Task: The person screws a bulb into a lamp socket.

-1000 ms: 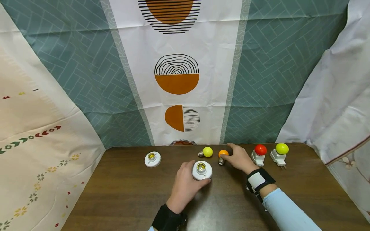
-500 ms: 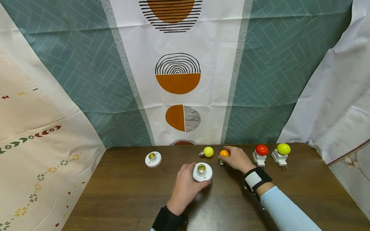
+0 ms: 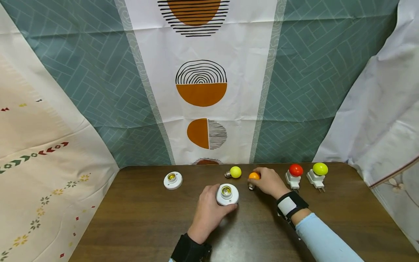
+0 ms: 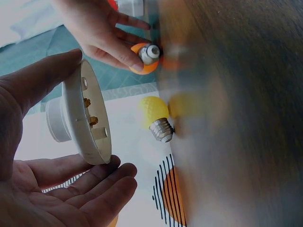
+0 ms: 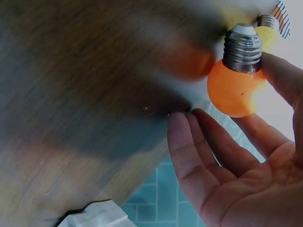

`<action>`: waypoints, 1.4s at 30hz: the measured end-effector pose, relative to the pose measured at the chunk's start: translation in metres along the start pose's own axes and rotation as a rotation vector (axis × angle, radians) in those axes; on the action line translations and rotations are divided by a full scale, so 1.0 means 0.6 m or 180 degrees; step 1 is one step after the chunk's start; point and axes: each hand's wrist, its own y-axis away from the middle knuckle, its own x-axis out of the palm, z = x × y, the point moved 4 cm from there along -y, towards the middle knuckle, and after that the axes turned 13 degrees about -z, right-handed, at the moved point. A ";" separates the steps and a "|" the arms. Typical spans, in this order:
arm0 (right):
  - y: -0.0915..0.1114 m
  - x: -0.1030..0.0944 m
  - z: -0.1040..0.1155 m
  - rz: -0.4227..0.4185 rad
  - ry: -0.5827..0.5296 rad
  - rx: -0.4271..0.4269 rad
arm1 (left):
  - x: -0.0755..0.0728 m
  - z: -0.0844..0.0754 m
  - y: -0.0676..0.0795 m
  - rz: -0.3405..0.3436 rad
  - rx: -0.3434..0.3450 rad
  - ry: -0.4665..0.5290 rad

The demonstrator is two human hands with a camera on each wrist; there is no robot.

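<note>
My left hand [image 3: 209,211] holds a round white lamp holder [image 3: 231,200] by its rim, thumb on one side and fingers on the other. Its brass socket faces up in the head view, and the left wrist view shows the hollow underside [image 4: 97,111] with brass screws, off the table. Between thumb and index finger, my right hand [image 3: 271,181] pinches an orange light bulb [image 5: 234,90], metal screw base toward me. The bulb is close to the tabletop. A yellow bulb [image 3: 235,172] lies on its side between the hands, near the table's back edge.
A second white lamp holder [image 3: 173,185] sits at the back left of the brown table [image 3: 147,218]. Right of my right hand stand a red bulb [image 3: 295,170] and a yellow-green bulb [image 3: 320,168], each in a white plug adapter. Patterned cloth [image 3: 242,91] hangs behind the table.
My right hand has closed its thumb and index finger on the orange bulb and shifted slightly left. The left hand keeps its hold on the lamp holder, almost still.
</note>
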 end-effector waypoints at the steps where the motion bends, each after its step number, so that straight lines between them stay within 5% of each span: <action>1: 0.002 -0.002 0.000 0.0014 -0.0008 -0.0002 | 0.000 0.000 0.000 -0.0004 -0.0005 0.0006; 10: 0.019 -0.020 0.002 0.0083 -0.0218 -0.0101 | 0.000 0.001 0.002 -0.0006 0.0021 0.0125; 18: 0.030 -0.061 0.016 -0.0131 -0.0440 -0.0176 | 0.000 0.000 0.001 -0.0029 0.0007 0.0226; 32: 0.058 -0.119 0.066 -0.0455 -0.0956 -0.0257 | 0.004 -0.008 -0.001 0.0060 0.0017 0.0280; 42: 0.082 -0.136 0.116 -0.0513 -0.1568 -0.0560 | 0.004 -0.012 0.001 0.0094 0.0071 0.0422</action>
